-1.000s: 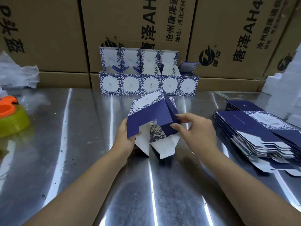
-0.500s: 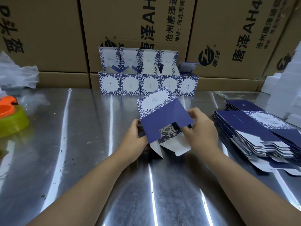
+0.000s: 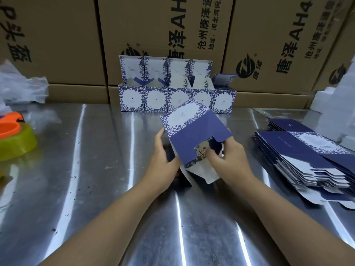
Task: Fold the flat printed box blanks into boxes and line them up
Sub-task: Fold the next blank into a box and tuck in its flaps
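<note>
- I hold a half-folded box [image 3: 192, 135] in both hands, just above a shiny metal table [image 3: 96, 169], about in the middle of the view.
- The box is tilted, with its white panel with blue flowers toward the far side and a plain dark blue panel facing me. White flaps hang loose from its near end.
- My left hand [image 3: 163, 160] grips the left side of the box. The thumb lies along the left edge and the fingers are hidden behind the card.
- My right hand [image 3: 230, 160] is curled on the flaps at the lower right of the box, with fingertips tucked into the notch in the blue panel.
- A row of five folded boxes [image 3: 176, 100] stands side by side at the far edge of the table, touching one another. Their lids stand open and the rightmost lid leans.
- The row backs onto stacked brown cartons [image 3: 153, 35] with black print.
- A stack of flat blanks [image 3: 307, 154] lies on the table to my right, fanned out, well apart from the box I hold.
- White foam blocks [image 3: 338, 112] are piled at the far right.
- At the left edge sit orange and green tape rolls [image 3: 15, 139], with a clear plastic bag [image 3: 19, 85] beyond them.
</note>
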